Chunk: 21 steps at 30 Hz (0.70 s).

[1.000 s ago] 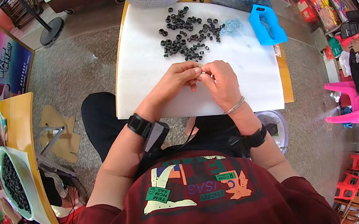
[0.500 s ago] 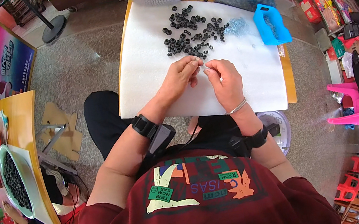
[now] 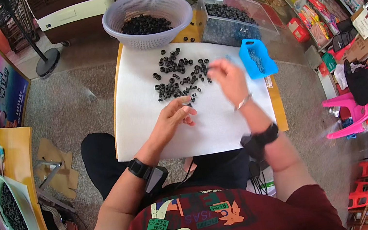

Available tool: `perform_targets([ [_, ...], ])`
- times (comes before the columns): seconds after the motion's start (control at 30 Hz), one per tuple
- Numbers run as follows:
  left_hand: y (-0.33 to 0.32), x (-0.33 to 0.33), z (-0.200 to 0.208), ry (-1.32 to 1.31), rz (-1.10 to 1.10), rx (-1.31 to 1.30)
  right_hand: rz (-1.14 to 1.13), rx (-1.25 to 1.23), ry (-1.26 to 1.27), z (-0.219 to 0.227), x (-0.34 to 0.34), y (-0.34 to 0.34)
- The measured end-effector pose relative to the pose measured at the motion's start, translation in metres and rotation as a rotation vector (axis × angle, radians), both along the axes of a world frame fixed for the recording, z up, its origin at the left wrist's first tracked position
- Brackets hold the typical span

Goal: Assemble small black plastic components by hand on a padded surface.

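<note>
My left hand [image 3: 174,119] is over the white sheet [image 3: 159,141] at the near end of a scatter of small black round parts [image 3: 174,87]. Its thumb and index finger are apart, with a dark bit showing at the tips; whether it touches them I cannot tell. Farther right, my right hand [image 3: 229,79] is raised beside the scatter's right edge, over the spot where small clear pieces lie. Motion blurs its fingertips, so anything in them is hidden. A blue tray [image 3: 250,44] holding small shiny pieces stands just right of it.
Behind the sheet sit a lilac basket [image 3: 182,19] of black parts and a clear bin [image 3: 269,26] holding more. At far left, a side table [image 3: 17,144] bears a pale green basin [image 3: 20,198]. A pink stool [image 3: 350,110] stands on the right; a fan [image 3: 48,62] stands back left.
My hands have separated: the right has swung up and away toward the clear pieces, while the left stays near the black parts. The whole view has shifted, showing more of the far side.
</note>
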<state>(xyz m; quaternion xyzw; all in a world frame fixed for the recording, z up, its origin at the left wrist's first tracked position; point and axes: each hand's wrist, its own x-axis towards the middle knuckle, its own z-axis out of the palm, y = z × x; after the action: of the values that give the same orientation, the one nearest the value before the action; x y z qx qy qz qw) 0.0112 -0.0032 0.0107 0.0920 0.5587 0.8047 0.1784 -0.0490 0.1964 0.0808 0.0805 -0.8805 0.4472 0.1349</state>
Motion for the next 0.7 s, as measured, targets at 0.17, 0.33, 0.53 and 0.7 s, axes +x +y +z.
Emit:
perform_targets([
  [0.17,0.003,-0.007,-0.004,-0.044,-0.06,0.017,-0.244,-0.077,0.198,0.046,-0.143,0.059],
  [0.33,0.004,-0.005,0.002,-0.042,-0.092,0.001,-0.336,-0.023,0.232,0.043,-0.17,0.061],
  [0.53,0.001,-0.005,0.002,0.03,-0.233,-0.067,0.212,0.045,-0.083,-0.023,-0.035,-0.008],
  [0.7,0.0,-0.004,0.002,0.057,-0.239,-0.07,0.2,0.169,0.008,-0.049,-0.022,-0.022],
])
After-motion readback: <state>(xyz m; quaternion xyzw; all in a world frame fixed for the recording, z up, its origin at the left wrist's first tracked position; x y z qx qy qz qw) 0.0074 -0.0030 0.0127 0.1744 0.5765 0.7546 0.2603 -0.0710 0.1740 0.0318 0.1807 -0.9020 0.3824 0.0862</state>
